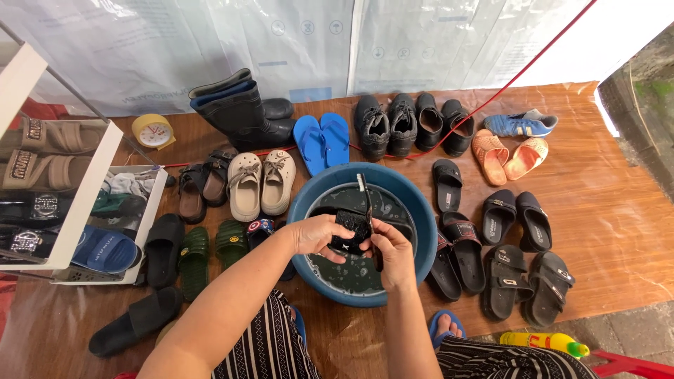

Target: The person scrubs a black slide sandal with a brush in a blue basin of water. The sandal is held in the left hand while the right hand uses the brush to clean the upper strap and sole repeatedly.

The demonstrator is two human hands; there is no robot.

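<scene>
A blue basin (421, 210) of dark soapy water sits in front of me on the wooden floor. My left hand (317, 235) grips a black sandal (351, 226) over the water. My right hand (394, 253) is closed around a dark-handled brush (366, 200) whose pale head points away from me, and it lies against the sandal. Both hands are above the near half of the basin.
Many shoes ring the basin: beige clogs (260, 184), blue flip-flops (321, 142), black boots (239, 112), black sandals (523, 274), orange sandals (507, 154). A white shoe rack (91, 189) stands left. A yellow bottle (544, 342) lies near right. A red cord (519, 70) crosses the floor.
</scene>
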